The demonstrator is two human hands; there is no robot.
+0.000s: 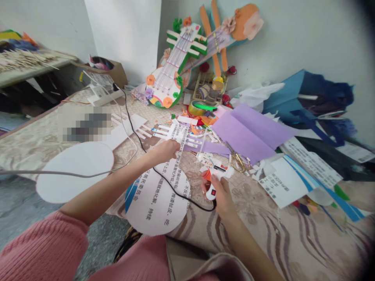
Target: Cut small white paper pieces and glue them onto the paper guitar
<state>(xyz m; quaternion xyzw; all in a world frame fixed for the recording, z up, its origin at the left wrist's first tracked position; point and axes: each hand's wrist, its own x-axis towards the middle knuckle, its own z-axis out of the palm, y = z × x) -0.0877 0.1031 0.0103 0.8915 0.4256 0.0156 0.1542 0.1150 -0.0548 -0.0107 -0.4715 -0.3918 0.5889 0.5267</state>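
Left hand [166, 150] pinches one paper cutout [164, 187]; right hand [219, 193] grips one glue gun [215, 177].

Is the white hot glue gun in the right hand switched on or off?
Probably on: the white hot glue gun in the right hand shows a red spot on its body that looks lit, and its black cord leads away across the table.

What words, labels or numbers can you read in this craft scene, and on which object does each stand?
Round white paper cut-out held by the left hand: printed Chinese columns; "居民委员会" seems legible, the rest too blurred.
White printed sheets at right: too small to read.
White glue gun in the right hand: no readable label.
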